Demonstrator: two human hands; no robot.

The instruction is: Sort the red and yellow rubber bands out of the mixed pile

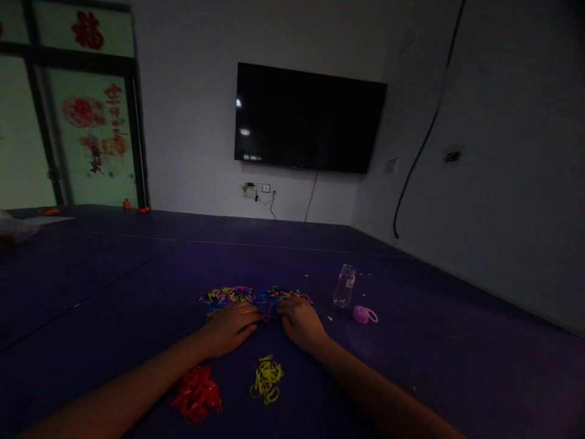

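A mixed pile of small coloured rubber bands (pixel 228 296) is spread on the dark purple surface in front of me, with blue, pink, yellow and black among them. My left hand (pixel 231 329) lies over its near left edge, fingers stretched to the right and thumb apart. On the right part of the pile rests my right hand (pixel 301 323). Its fingers curl down into the bands, and what they pinch, if anything, is hidden. Nearer to me lie a heap of red rubber bands (pixel 197 395) by my left forearm and a smaller group of yellow rubber bands (pixel 266 381) between my arms.
Right of the pile stands a clear bottle (pixel 344 286), uncapped, with a pink lid with a loop (pixel 362 314) beside it. White scraps (pixel 329 318) dot the surface. Orange items (pixel 127 204) sit at the far left edge. A television (pixel 311 119) hangs on the wall.
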